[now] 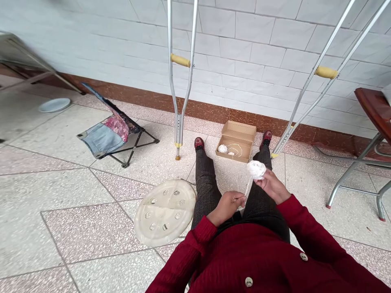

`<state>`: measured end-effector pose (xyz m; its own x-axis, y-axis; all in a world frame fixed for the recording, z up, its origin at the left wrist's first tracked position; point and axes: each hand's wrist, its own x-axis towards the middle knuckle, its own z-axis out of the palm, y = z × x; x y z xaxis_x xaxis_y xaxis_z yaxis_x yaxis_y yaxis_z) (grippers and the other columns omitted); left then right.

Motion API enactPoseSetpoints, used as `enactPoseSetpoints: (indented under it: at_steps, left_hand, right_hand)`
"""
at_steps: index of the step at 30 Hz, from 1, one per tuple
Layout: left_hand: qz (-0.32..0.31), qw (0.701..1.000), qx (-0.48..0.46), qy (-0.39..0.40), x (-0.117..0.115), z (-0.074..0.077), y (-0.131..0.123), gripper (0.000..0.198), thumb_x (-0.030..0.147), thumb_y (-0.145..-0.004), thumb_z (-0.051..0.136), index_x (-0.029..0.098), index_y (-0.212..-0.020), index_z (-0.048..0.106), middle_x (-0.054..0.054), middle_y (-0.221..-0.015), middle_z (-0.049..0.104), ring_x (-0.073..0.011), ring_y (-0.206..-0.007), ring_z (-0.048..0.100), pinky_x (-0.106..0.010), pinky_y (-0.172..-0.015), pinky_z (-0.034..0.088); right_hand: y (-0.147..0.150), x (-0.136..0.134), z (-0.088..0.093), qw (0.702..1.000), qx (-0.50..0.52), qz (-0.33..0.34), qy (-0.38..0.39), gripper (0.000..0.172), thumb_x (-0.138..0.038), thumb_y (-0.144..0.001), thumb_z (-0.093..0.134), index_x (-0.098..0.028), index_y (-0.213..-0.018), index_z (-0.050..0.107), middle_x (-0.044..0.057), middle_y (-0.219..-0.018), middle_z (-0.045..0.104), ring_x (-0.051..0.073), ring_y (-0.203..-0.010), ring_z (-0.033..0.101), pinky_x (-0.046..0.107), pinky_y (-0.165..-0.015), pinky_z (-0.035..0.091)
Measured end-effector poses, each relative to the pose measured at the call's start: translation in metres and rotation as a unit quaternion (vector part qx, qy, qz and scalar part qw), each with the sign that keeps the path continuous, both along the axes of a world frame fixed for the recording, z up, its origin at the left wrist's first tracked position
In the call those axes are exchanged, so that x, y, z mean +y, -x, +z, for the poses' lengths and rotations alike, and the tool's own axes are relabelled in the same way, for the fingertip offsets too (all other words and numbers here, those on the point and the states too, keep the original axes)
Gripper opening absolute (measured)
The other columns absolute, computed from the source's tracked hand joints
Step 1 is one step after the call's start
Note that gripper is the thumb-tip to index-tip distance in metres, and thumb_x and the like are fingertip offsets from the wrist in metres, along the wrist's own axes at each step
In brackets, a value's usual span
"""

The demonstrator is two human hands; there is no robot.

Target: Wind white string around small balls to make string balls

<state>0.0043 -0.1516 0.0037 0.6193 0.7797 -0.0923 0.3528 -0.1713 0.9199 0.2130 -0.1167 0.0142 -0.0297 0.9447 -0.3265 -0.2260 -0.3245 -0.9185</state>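
White bundle and strand between two hands, seen by an onlooker in the room; 12 o'clock points to the tiled wall [244,49]. The right hand [271,185], the nearer to the bundle, holds the white bundle [256,169] over the right trouser leg [255,203], thumb and fingers narrowed on its 4 o'clock side. The left hand [228,207] pinches the strand [248,186] between thumb and forefinger. From that pinch the bundle lies at 1 o'clock, and the strand runs nearly straight along the same 7-to-1 line; the bundle is roundish, without a clear long axis. At 11 o'clock from it, the cardboard box [240,130] stands open on the floor [100,236] between the red shoes [199,143], with a white ball [222,149] toward its 9 o'clock side and loose loops of cord [241,151] alongside. I can read no brand, label or writing anywhere.
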Motion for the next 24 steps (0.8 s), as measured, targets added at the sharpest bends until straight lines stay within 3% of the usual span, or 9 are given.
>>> enactPoseSetpoints:
  at_steps: [2,4,9,12,14,16,19,21,24]
  left_hand:
    - [-0.025,0.999,0.025,0.002,-0.006,0.0,0.001,0.042,0.034,-0.094,0.044,0.014,-0.064,0.065,0.001,-0.063,0.06,-0.0122,-0.063,0.054,-0.021,-0.064,0.039]
    - [-0.021,0.999,0.045,-0.024,-0.005,0.004,0.007,0.04,0.033,-0.094,0.044,0.015,-0.064,0.064,0.0,-0.064,0.061,-0.0129,-0.065,0.054,-0.021,-0.067,0.04]
    - [0.03,0.993,0.048,-0.108,0.019,0.019,0.022,0.034,0.027,-0.093,0.047,0.017,-0.063,0.061,0.003,-0.062,0.059,-0.0125,-0.066,0.054,-0.029,-0.095,0.036]
    - [0.024,0.994,0.032,-0.098,0.031,0.02,0.019,0.034,0.03,-0.093,0.048,0.017,-0.065,0.062,0.002,-0.064,0.06,-0.0137,-0.068,0.055,-0.027,-0.086,0.04]
    - [0.043,0.994,0.024,-0.094,0.032,0.015,0.015,0.034,0.031,-0.093,0.046,0.017,-0.067,0.064,0.0,-0.067,0.061,-0.0156,-0.073,0.056,-0.025,-0.077,0.042]
    - [0.071,0.992,0.028,-0.097,0.026,0.01,0.01,0.035,0.029,-0.094,0.045,0.017,-0.067,0.064,-0.001,-0.068,0.061,-0.0165,-0.075,0.057,-0.025,-0.073,0.041]
    - [0.05,0.993,0.046,-0.091,0.011,0.006,0.005,0.037,0.028,-0.094,0.046,0.016,-0.063,0.063,0.0,-0.066,0.061,-0.0155,-0.072,0.057,-0.023,-0.071,0.041]
    - [0.006,0.994,0.056,-0.09,0.003,0.008,0.004,0.037,0.028,-0.094,0.047,0.017,-0.063,0.062,0.0,-0.065,0.06,-0.0145,-0.069,0.056,-0.023,-0.07,0.041]
    - [-0.007,0.99,0.067,-0.122,0.0,0.018,0.007,0.035,0.025,-0.095,0.046,0.017,-0.065,0.062,0.002,-0.064,0.06,-0.0132,-0.066,0.056,-0.025,-0.08,0.043]
  right_hand:
    - [-0.003,0.012,-0.01,0.995,-0.089,-0.034,-0.014,0.029,-0.034,-0.065,0.069,-0.022,-0.085,0.054,0.0,-0.078,0.061,0.014,-0.061,0.053,0.026,-0.055,0.042]
    - [-0.004,0.012,-0.021,0.992,-0.129,-0.006,-0.01,0.033,-0.026,-0.056,0.074,-0.022,-0.081,0.052,-0.004,-0.073,0.058,0.012,-0.06,0.05,0.024,-0.054,0.039]
    - [0.005,-0.028,-0.03,0.974,-0.109,0.195,0.041,0.033,-0.018,-0.046,0.078,-0.018,-0.072,0.057,-0.006,-0.062,0.058,0.012,-0.055,0.051,0.022,-0.052,0.039]
    - [0.012,-0.046,-0.012,0.963,-0.008,0.266,0.046,0.038,-0.019,-0.05,0.081,-0.017,-0.081,0.06,-0.004,-0.071,0.061,0.013,-0.064,0.055,0.023,-0.058,0.043]
    - [0.012,-0.044,0.005,0.964,0.082,0.251,0.023,0.042,-0.017,-0.051,0.082,-0.018,-0.087,0.06,-0.003,-0.079,0.061,0.013,-0.071,0.055,0.021,-0.061,0.043]
    - [0.008,-0.032,0.021,0.972,0.145,0.185,-0.011,0.046,-0.016,-0.052,0.082,-0.02,-0.092,0.06,-0.002,-0.084,0.061,0.013,-0.071,0.054,0.02,-0.057,0.045]
    - [0.001,-0.005,0.033,0.984,0.15,0.073,-0.057,0.047,-0.018,-0.058,0.079,-0.024,-0.1,0.06,-0.001,-0.091,0.061,0.013,-0.07,0.056,0.022,-0.054,0.049]
    - [-0.001,0.009,0.027,0.992,0.097,0.038,-0.067,0.041,-0.018,-0.063,0.075,-0.025,-0.1,0.059,-0.001,-0.09,0.062,0.014,-0.07,0.058,0.023,-0.055,0.052]
    - [0.007,0.011,0.001,0.998,-0.006,0.049,-0.042,0.045,-0.015,-0.061,0.073,-0.026,-0.102,0.059,-0.003,-0.082,0.061,0.013,-0.065,0.057,0.022,-0.051,0.051]
